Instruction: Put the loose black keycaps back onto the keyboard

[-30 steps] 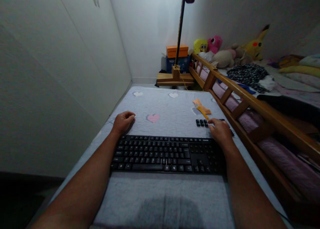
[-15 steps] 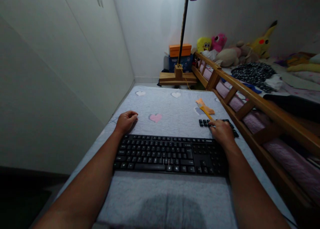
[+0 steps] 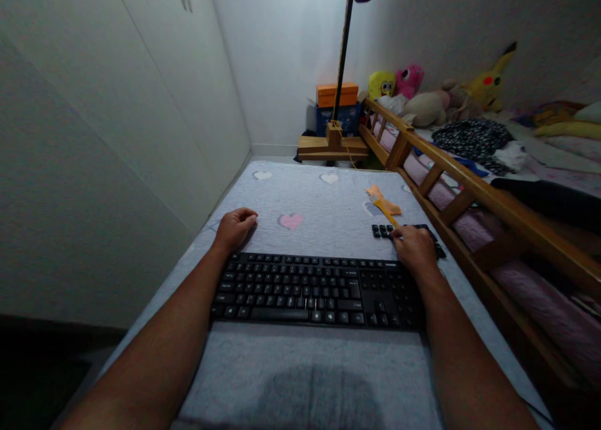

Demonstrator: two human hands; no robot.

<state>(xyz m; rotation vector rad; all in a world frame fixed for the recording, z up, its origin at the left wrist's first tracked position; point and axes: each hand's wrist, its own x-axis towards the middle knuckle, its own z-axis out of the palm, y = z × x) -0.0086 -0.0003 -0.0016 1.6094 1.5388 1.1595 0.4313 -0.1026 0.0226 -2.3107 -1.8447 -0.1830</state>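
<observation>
A black keyboard [image 3: 291,290] lies across the cloth in front of me; several keys at its right end look bare of caps. Beyond its left end rests my left hand [image 3: 235,230], fingers curled in, with nothing seen in them. My right hand [image 3: 414,245] is past the right end, its fingers closed and lowered among loose black keycaps [image 3: 382,231]. A yellow-handled brush [image 3: 385,212] has its handle end right at those fingertips, its bristle end over an orange cloth [image 3: 392,208]. Whatever the right fingers pinch is hidden.
A pale bedspread with hearts [image 3: 310,355] covers the surface under the keyboard. On the right runs a wooden bed rail [image 3: 446,167], with plush toys [image 3: 427,107] behind it. White cabinet doors [image 3: 117,136] stand on the left. A wooden stand [image 3: 333,145] is at the far end.
The whole view has shifted very slightly. Both hands, the keyboard and the brush keep nearly the same places relative to one another.
</observation>
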